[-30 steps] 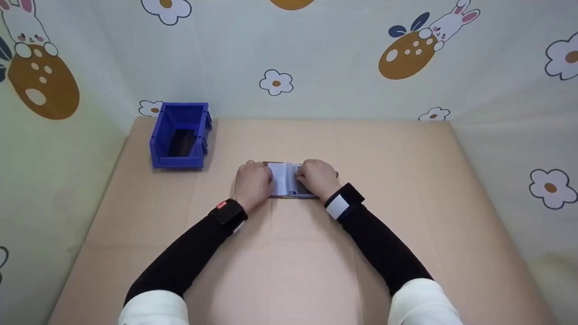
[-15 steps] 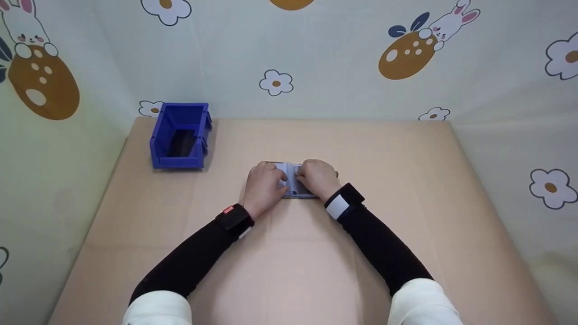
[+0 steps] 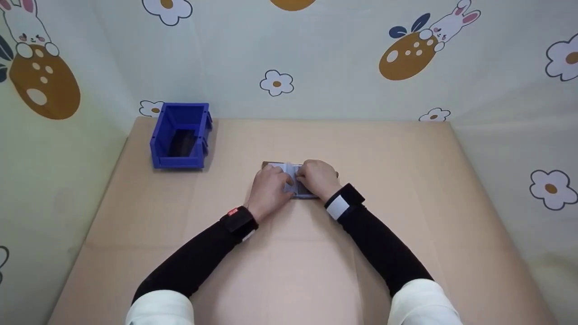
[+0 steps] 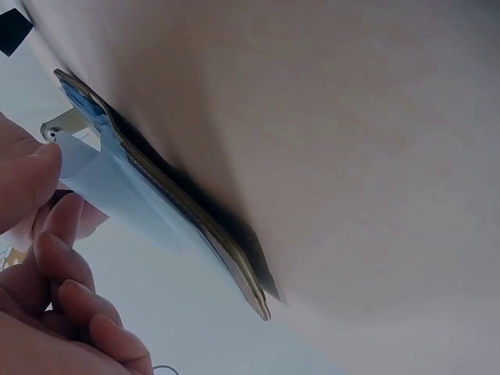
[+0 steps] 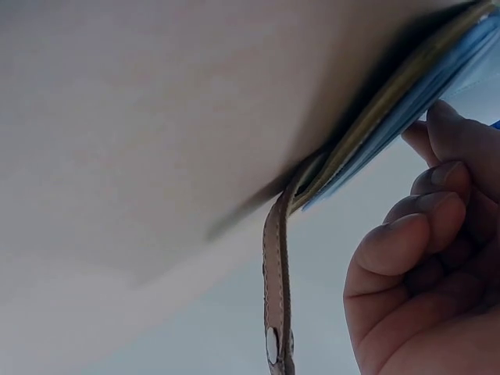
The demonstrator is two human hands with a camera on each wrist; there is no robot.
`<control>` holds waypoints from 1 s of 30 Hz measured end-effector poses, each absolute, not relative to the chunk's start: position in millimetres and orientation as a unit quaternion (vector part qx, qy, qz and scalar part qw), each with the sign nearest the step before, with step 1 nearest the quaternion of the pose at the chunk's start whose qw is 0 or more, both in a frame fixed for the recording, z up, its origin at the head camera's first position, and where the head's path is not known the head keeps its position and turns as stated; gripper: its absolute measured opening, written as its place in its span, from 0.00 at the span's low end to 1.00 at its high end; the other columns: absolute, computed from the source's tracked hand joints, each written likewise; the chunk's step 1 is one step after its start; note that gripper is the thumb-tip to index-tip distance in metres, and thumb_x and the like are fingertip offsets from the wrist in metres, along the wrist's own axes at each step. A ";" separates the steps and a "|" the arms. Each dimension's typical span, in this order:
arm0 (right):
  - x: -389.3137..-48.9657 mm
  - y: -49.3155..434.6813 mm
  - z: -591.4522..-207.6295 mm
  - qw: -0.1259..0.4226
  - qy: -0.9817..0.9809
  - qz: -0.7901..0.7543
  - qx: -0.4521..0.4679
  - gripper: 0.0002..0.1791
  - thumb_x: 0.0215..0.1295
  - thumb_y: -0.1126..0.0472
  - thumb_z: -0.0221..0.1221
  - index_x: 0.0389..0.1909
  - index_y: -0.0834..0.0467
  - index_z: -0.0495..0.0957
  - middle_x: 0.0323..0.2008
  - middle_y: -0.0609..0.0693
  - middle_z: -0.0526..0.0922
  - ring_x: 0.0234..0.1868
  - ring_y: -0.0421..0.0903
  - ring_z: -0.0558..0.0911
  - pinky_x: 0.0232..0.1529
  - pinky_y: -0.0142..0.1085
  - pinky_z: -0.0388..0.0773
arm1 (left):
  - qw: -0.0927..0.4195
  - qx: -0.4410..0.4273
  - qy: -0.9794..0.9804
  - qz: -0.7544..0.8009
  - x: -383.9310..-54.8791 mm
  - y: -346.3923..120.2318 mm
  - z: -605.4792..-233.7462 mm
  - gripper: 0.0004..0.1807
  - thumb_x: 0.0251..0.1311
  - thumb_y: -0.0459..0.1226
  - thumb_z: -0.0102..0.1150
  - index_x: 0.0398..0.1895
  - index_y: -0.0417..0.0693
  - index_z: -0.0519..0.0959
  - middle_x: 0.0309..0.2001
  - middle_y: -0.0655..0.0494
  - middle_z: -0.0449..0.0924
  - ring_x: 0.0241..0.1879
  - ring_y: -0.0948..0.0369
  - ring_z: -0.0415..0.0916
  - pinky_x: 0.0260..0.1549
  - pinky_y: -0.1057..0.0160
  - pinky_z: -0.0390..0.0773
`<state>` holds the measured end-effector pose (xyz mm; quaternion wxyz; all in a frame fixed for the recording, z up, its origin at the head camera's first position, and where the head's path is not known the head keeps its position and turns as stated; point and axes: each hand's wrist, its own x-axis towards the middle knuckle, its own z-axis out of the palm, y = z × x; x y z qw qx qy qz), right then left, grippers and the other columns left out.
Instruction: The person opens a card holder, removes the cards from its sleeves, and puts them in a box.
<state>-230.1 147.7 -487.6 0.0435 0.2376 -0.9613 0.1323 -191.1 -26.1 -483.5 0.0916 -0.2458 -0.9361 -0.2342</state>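
A card holder (image 3: pixel 303 190) lies spread out on the table, with a brown leather cover and bluish clear plastic sleeves. Some sleeves stand up along its middle. My left hand (image 3: pixel 270 187) is over its left half; in the left wrist view, its thumb and finger pinch a raised clear sleeve (image 4: pixel 117 183). On the right half, my right hand (image 3: pixel 319 178) has curled fingers, and its thumb and fingertip pinch the edge of the sleeves (image 5: pixel 391 129). A strap (image 5: pixel 275 273) with a metal snap hangs off the cover in the right wrist view. My hands hide part of the holder.
A blue plastic bin (image 3: pixel 180 162) with something dark inside stands at the table's back left. Light brown covering spreads over the table (image 3: pixel 384 153). Patterned cloth walls (image 3: pixel 235 54) rise at the back and both sides.
My left hand has moved right, from the card holder's left edge to near its middle sleeves. The right hand has stayed in place.
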 end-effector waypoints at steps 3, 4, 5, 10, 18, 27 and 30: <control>-230.3 147.8 -488.6 0.047 -0.960 0.127 0.244 0.09 0.60 0.61 0.67 0.21 0.54 0.85 0.27 0.51 0.82 0.28 0.49 0.80 0.30 0.44 0.78 | 0.096 -0.250 -0.934 -0.235 -190.6 -25.9 -483.3 0.09 0.45 0.37 0.74 0.33 0.47 0.88 0.35 0.51 0.81 0.41 0.50 0.73 0.40 0.50 0.71; -230.4 147.9 -489.1 0.048 -0.960 0.125 0.244 0.09 0.60 0.61 0.67 0.21 0.54 0.85 0.27 0.51 0.82 0.28 0.48 0.80 0.30 0.43 0.78 | 0.098 -0.251 -0.933 -0.237 -190.4 -26.0 -483.4 0.09 0.45 0.37 0.74 0.33 0.47 0.88 0.35 0.51 0.81 0.41 0.50 0.73 0.41 0.50 0.71; -230.5 148.0 -489.3 0.049 -0.961 0.123 0.245 0.09 0.60 0.61 0.68 0.21 0.54 0.85 0.27 0.51 0.82 0.28 0.48 0.80 0.30 0.43 0.78 | 0.101 -0.252 -0.932 -0.241 -190.4 -26.3 -483.6 0.09 0.45 0.37 0.75 0.32 0.48 0.88 0.35 0.51 0.81 0.41 0.50 0.73 0.40 0.50 0.71; -229.8 148.4 -488.3 0.047 -0.962 0.113 0.244 0.07 0.61 0.61 0.67 0.23 0.53 0.86 0.27 0.52 0.82 0.29 0.50 0.81 0.31 0.44 0.78 | 0.113 -0.251 -0.927 -0.256 -190.5 -27.9 -485.3 0.09 0.46 0.37 0.74 0.32 0.47 0.88 0.34 0.51 0.81 0.40 0.50 0.73 0.40 0.51 0.71; -227.7 151.6 -482.9 0.046 -0.966 0.116 0.228 0.03 0.62 0.61 0.66 0.31 0.53 0.89 0.29 0.52 0.83 0.31 0.50 0.82 0.33 0.45 0.79 | 0.117 -0.236 -0.929 -0.258 -191.0 -30.2 -485.4 0.09 0.48 0.39 0.75 0.33 0.48 0.87 0.34 0.53 0.81 0.41 0.51 0.73 0.40 0.52 0.71; -228.7 157.7 -478.3 0.044 -0.970 0.121 0.205 0.04 0.62 0.62 0.66 0.33 0.53 0.90 0.28 0.51 0.83 0.30 0.48 0.81 0.32 0.44 0.77 | 0.113 -0.210 -0.935 -0.265 -188.9 -33.1 -483.2 0.08 0.51 0.40 0.73 0.33 0.47 0.87 0.32 0.55 0.80 0.38 0.54 0.71 0.40 0.53 0.69; -228.1 159.2 -477.6 0.047 -0.972 0.119 0.198 0.04 0.62 0.62 0.66 0.35 0.54 0.89 0.29 0.52 0.83 0.32 0.49 0.82 0.33 0.44 0.78 | 0.113 -0.209 -0.934 -0.266 -188.0 -33.3 -483.8 0.08 0.51 0.40 0.72 0.32 0.46 0.87 0.32 0.55 0.79 0.38 0.54 0.70 0.39 0.54 0.68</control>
